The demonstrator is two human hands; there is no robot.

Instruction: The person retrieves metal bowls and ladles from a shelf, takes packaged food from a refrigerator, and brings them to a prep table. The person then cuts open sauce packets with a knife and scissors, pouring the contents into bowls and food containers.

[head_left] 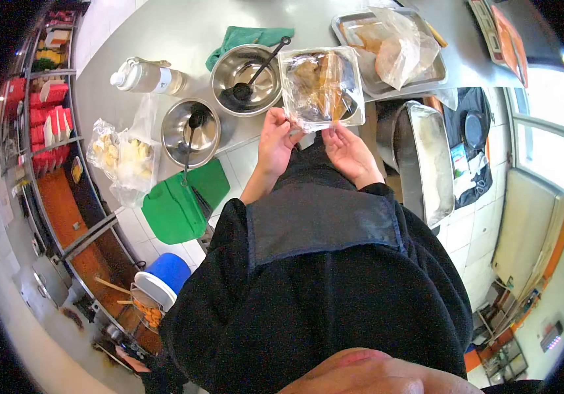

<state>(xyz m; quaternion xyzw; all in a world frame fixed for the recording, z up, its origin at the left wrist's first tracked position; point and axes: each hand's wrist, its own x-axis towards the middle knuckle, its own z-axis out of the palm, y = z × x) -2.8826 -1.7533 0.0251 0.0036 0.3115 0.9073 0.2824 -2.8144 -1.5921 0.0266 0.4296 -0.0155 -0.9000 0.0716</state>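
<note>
The square, clear plastic container (322,85) is held up at the near edge of the brushed-metal counter (183,29), right of the larger steel bowl (248,69). Crinkled, glossy film covers it, throwing white glare over amber-brown, uneven contents. The left hand (276,148) has its fingers pinched together on the container's near left corner; the right hand (353,156) has thumb and fingers closed on the near side, right of its middle. The larger bowl, round and mirror-smooth, sits just beside the container and holds a black ladle (263,67) whose handle crosses the far right rim. A folded green cloth (239,38) lies behind that bowl. Nearer the counter's near edge and further left stands the smaller steel bowl (175,134), with a second black ladle (192,139) leaning over its near rim. A narrow strip of metal shows between the bowls. Toward the left edge are a translucent bottle (154,77) and a thin, wrinkled bag (134,157) of pale yellow pieces. Right of the container, a shallow metal tray (429,73) carries a cloudy plastic bag (405,58).
</note>
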